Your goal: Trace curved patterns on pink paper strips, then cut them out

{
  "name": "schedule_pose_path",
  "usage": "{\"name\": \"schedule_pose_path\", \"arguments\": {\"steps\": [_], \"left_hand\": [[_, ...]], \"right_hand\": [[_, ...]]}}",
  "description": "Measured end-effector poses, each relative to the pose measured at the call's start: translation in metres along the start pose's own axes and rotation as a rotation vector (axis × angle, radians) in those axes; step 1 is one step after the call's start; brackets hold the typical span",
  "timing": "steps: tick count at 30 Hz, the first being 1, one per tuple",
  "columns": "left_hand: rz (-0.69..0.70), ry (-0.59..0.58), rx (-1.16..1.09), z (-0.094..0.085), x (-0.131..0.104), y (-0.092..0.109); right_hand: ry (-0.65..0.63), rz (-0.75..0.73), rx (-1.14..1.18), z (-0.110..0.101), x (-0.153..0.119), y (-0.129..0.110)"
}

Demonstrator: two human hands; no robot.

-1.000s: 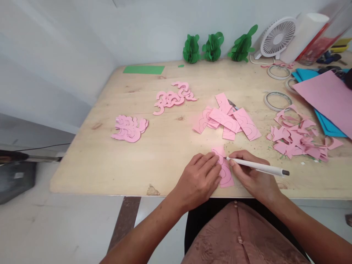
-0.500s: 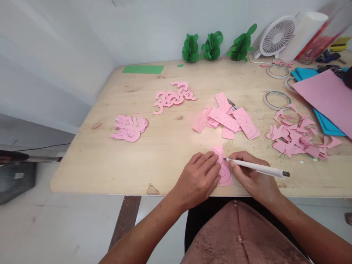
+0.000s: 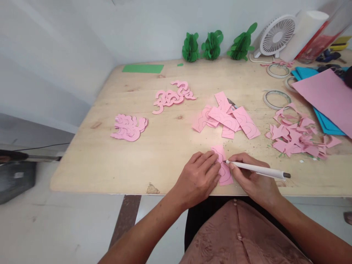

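My left hand (image 3: pixel 199 176) lies flat with its fingers extended over the left side of a pink paper piece (image 3: pixel 226 176), pressing it to the table. Curved lines are drawn on this piece, and its left part is hidden under my fingers. In my right hand (image 3: pixel 254 179) is a white pen (image 3: pixel 260 168), gripped between thumb and fingers. Its tip touches or nearly touches the paper's right edge. Just beyond lies a loose pile of pink rectangles (image 3: pixel 224 119) marked with similar curves. A dark blade-like tool (image 3: pixel 232 103) is partly covered by that pile.
Pink scraps (image 3: pixel 298 135) lie on the right, near tape rolls (image 3: pixel 277 99) and pink and blue sheets (image 3: pixel 327 95). Cut pink curves (image 3: pixel 172 97) and stacked scalloped pieces (image 3: pixel 129 128) are to the left. Green paper figures (image 3: pixel 212 46) and a fan (image 3: pixel 277 36) stand behind.
The pen tip has moved slightly down along the paper's right edge, with my right hand shifting a little. My left hand and the paper stay in place.
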State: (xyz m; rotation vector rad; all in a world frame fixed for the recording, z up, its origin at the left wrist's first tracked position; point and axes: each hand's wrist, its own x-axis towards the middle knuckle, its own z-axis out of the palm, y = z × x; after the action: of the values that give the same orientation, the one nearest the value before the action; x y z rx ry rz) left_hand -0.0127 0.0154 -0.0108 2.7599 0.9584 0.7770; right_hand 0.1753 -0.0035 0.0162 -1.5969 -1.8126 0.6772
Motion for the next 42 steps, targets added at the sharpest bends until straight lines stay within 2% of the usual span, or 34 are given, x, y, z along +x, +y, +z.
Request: {"name": "schedule_pose_path", "arguments": {"steps": [13, 24, 42], "left_hand": [[-0.007, 0.012, -0.013, 0.0003, 0.0002, 0.0002], [-0.005, 0.007, -0.005, 0.0007, -0.0004, 0.0001], [-0.008, 0.005, -0.006, 0.0003, -0.0001, -0.0003]], "right_hand": [[-0.021, -0.009, 0.012, 0.0005, -0.0014, -0.0036], [-0.052, 0.055, 0.085, -0.0007, 0.0003, 0.0025], [-0.058, 0.039, 0.071, 0.0008, 0.0012, 0.0011]]}}
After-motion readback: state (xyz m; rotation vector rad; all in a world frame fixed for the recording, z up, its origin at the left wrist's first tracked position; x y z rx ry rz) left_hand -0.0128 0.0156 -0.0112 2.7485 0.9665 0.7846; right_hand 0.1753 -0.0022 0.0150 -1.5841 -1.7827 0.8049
